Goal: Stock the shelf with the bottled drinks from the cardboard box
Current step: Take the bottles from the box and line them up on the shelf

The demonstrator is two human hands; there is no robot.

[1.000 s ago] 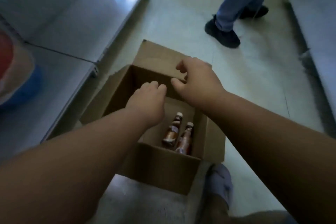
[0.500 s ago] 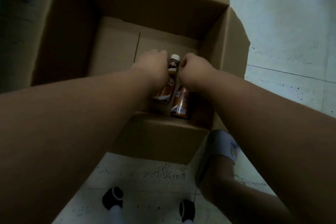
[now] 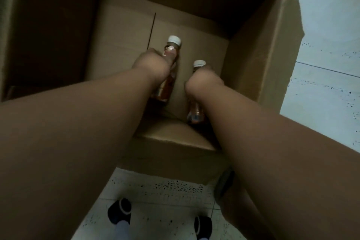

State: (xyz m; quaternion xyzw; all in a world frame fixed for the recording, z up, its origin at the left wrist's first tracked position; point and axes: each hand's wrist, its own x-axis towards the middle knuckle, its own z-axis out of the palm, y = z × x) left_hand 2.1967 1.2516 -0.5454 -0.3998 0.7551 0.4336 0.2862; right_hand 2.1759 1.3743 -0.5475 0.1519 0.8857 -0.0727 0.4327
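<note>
inside the cardboard box (image 3: 259, 68), my left hand (image 3: 153, 66) grasps one bottle (image 3: 171, 60) and my right hand (image 3: 204, 82) another (image 3: 196, 111), caps pointing far.

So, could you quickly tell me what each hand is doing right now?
Left hand: closed around the left bottle.
Right hand: closed around the right bottle.
</note>
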